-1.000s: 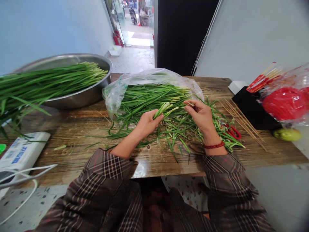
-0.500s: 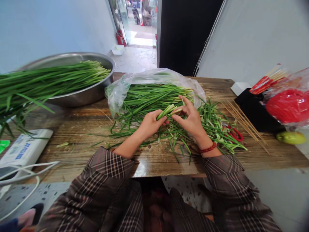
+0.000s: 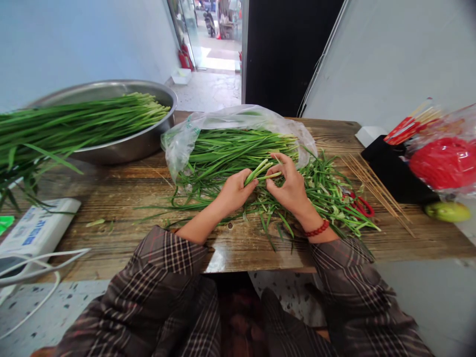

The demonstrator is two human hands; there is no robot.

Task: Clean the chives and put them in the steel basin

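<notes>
My left hand (image 3: 235, 190) is closed around a small bunch of garlic chives (image 3: 259, 169), their pale stem ends pointing right. Thumb and fingers of my right hand (image 3: 288, 186) are curled in a pinch at the end of one pale stalk sticking out of that bunch. Behind both hands, a thick pile of garlic chives (image 3: 230, 146) lies in an open clear plastic bag (image 3: 182, 144). Loose trimmed leaves and scraps (image 3: 327, 193) are heaped beside and under my right hand.
At left a steel basin (image 3: 122, 153) holds a large bundle of chives (image 3: 92, 119); a white power strip (image 3: 40, 228) with cables lies nearer. Right of the scraps are red-handled scissors (image 3: 363, 206), thin wooden skewers (image 3: 375, 188), a black box (image 3: 397, 178) and a red-filled bag (image 3: 446, 161).
My right hand has shifted slightly left, and its fingers have drawn in around the stalk end. The stems in my left hand are fanned a little further apart.
</notes>
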